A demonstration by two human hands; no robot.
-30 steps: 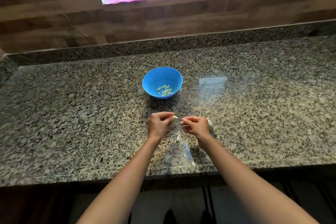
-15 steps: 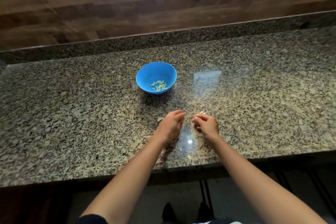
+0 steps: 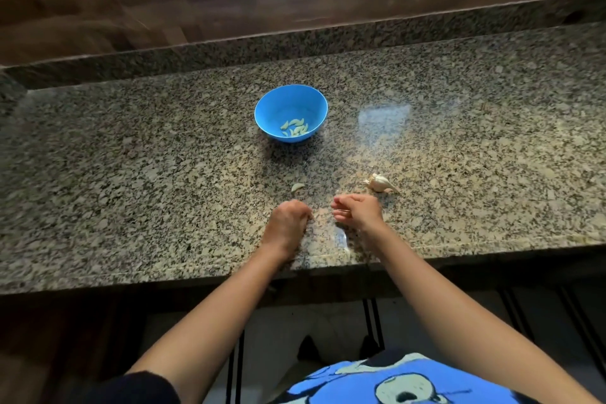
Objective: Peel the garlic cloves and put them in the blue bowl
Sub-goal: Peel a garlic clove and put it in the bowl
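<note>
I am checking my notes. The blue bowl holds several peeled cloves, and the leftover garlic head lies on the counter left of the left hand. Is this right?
One detail is wrong. The blue bowl holds several peeled cloves, but the leftover garlic head lies on the counter just beyond the right hand. The head view shows this.

Both bare forearms reach across the near edge of the tabletop [image 3: 131, 174]. The left hand [image 3: 288, 220] and right hand [image 3: 359, 211] sit close together just past that edge, fingers curled, what they hold unclear.
</note>
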